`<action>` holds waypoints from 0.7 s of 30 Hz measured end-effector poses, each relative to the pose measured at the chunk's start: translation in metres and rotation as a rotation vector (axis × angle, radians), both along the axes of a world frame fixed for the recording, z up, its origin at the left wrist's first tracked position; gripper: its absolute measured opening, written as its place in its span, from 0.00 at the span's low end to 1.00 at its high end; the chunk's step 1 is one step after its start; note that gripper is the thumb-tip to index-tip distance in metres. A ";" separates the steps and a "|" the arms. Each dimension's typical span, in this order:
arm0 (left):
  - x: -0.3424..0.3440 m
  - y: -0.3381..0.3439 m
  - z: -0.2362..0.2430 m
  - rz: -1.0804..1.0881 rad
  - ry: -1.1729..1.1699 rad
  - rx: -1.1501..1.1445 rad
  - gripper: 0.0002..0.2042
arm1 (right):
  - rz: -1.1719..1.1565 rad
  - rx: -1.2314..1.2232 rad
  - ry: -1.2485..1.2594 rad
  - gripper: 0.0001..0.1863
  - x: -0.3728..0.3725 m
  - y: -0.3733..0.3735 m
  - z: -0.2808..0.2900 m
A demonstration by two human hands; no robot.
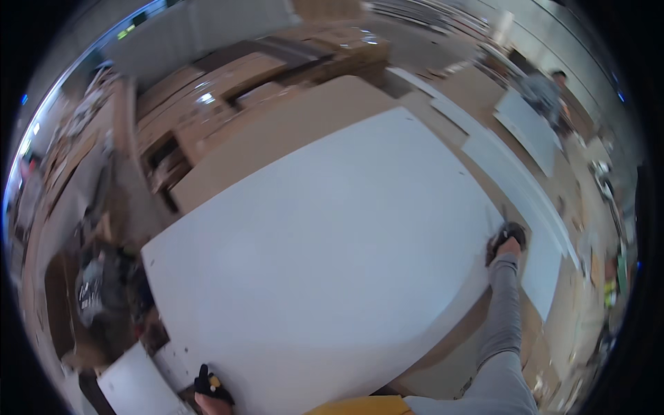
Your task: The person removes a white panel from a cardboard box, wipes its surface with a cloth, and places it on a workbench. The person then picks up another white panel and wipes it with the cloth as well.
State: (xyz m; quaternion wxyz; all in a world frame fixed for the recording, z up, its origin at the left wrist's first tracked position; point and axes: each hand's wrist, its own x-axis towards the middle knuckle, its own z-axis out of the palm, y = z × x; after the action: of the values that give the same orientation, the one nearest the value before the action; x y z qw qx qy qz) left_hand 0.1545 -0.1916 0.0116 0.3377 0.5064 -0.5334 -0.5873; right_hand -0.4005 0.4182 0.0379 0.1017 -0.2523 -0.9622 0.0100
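Observation:
A large white panel (321, 256) spans the middle of the head view, over brown cardboard (290, 128). Small dark holes or marks show near its corners. At its right edge, my right hand (508, 241), in a dark glove, grips the rim with the arm stretched out. My left hand (213, 391), gloved in black with a yellow patch, holds the near left edge. Its thumb lies on the white face and the other fingers are mostly hidden. The underside of the panel is out of sight.
Long white boards (515, 183) lie to the right of the panel. Beyond them a person in grey (543, 97) is beside another white panel (529, 128). Stacked cardboard boxes (235, 76) stand at the back. A smaller white board (142, 384) is at the lower left, near a dark bag (100, 287).

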 end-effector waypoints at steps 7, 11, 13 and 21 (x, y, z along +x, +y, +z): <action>0.084 0.024 0.017 0.326 0.185 0.120 0.21 | -0.115 -1.432 0.234 0.21 -0.055 -0.271 0.044; 0.171 0.079 -0.051 0.243 0.114 0.235 0.28 | 0.332 -1.377 0.011 0.20 -0.025 -0.483 0.043; 0.181 0.105 -0.038 0.072 -0.327 0.155 0.22 | 0.884 -0.291 0.016 0.18 -0.003 -0.567 0.020; 0.181 0.138 -0.016 0.093 0.074 0.599 0.19 | 1.497 -0.123 -0.215 0.10 0.245 -0.769 0.034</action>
State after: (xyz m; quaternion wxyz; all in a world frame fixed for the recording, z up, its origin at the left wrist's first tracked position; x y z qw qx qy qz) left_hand 0.3355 -0.0538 -0.0044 0.2190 0.5856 -0.3000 -0.7204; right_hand -0.1551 -0.3510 0.0714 -0.0410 0.4632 -0.8790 0.1052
